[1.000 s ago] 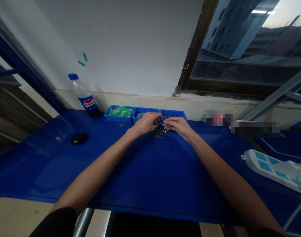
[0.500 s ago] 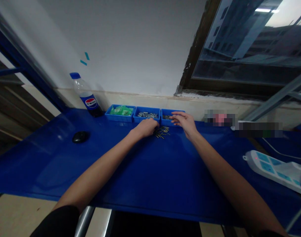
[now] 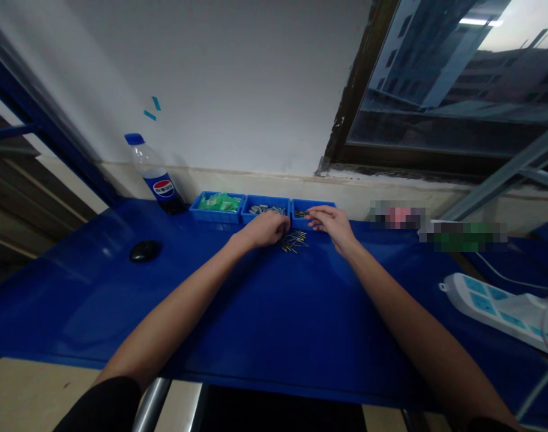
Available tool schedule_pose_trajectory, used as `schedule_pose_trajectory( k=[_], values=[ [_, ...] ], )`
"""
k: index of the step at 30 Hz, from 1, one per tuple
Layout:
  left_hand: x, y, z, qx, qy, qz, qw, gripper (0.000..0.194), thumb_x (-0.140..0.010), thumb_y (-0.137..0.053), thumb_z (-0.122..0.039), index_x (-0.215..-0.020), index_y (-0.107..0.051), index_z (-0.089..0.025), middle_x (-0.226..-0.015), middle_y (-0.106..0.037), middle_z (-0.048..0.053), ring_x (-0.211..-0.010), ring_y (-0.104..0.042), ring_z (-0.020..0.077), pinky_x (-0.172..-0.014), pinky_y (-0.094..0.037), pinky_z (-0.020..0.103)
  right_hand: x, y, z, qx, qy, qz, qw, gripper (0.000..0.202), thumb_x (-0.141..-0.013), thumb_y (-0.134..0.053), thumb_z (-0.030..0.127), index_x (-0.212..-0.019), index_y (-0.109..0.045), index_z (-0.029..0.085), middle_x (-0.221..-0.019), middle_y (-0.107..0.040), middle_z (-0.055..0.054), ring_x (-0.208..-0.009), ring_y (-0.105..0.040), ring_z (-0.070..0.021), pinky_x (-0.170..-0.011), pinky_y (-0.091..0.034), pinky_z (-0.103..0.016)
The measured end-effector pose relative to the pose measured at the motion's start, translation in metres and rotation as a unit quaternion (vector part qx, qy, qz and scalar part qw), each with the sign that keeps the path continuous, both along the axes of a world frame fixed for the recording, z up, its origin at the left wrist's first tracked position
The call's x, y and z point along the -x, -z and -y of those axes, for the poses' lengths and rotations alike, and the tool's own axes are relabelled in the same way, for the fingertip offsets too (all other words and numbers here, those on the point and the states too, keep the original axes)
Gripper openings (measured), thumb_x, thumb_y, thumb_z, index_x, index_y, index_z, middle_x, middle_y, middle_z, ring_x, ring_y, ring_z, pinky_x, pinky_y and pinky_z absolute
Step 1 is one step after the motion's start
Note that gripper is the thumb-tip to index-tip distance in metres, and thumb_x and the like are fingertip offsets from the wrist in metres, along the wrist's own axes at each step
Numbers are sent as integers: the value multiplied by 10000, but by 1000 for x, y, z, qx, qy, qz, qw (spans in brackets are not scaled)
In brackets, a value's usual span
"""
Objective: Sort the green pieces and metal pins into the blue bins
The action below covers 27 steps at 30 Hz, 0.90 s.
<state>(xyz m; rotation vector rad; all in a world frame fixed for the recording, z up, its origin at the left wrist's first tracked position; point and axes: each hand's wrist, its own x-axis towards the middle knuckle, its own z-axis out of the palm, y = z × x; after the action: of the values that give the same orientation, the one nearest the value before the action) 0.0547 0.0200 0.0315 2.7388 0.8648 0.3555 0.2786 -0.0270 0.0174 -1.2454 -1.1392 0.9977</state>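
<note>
Three blue bins stand in a row by the wall: the left bin with green bags, the middle bin with short silvery metal parts, the right bin with dark, thin pieces. My left hand is closed just in front of the middle bin; what its fingers hold, if anything, is hidden. A small pile of thin metal pins lies on the table to its right. Over the right bin's front, my right hand has its fingers bent and closed together; anything between them is too small to name.
A cola bottle stands at the back left, with a black mouse in front of it on the blue table. A white power strip lies at the right. Blurred items sit at the back right.
My left hand has shifted slightly left, away from the pin pile. My right hand has moved a little left and down, its fingers closer together.
</note>
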Motion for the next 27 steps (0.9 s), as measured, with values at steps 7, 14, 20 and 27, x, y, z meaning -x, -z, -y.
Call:
schedule_pose_trajectory(
  k=[7,14,20,27],
  values=[
    [-1,-8,-3,43,27,162,985,234,-771,-673,-116,-1000,-700,-149,-822,-732,24,-731,-671,139,-700,-492,243,1,2,-1,12,-13,12,1000,233,-728,-779,359,-882,-750,186,-836,-785,-72,-674,-682,-152,-609,-504,-265],
    [-3,-9,-1,46,21,209,977,217,-762,-712,-140,-976,-676,-146,-817,-713,19,-741,-661,134,-702,-505,244,3,4,1,17,-36,15,999,192,-744,-763,318,-881,-757,183,-811,-789,-64,-645,-680,-142,-585,-492,-250],
    [-3,-7,-1,67,29,218,973,285,-811,-677,-150,-1092,-631,-162,-904,-715,26,-770,-678,129,-726,-534,242,2,4,1,26,-46,24,998,180,-764,-767,311,-894,-771,187,-816,-792,-68,-655,-689,-146,-582,-499,-246],
    [-4,-10,4,75,34,222,972,312,-803,-673,-126,-1102,-595,-166,-924,-711,32,-724,-674,113,-707,-545,238,3,1,2,44,-54,23,997,166,-758,-786,293,-891,-782,193,-809,-793,-74,-658,-694,-151,-587,-511,-253]
  ],
)
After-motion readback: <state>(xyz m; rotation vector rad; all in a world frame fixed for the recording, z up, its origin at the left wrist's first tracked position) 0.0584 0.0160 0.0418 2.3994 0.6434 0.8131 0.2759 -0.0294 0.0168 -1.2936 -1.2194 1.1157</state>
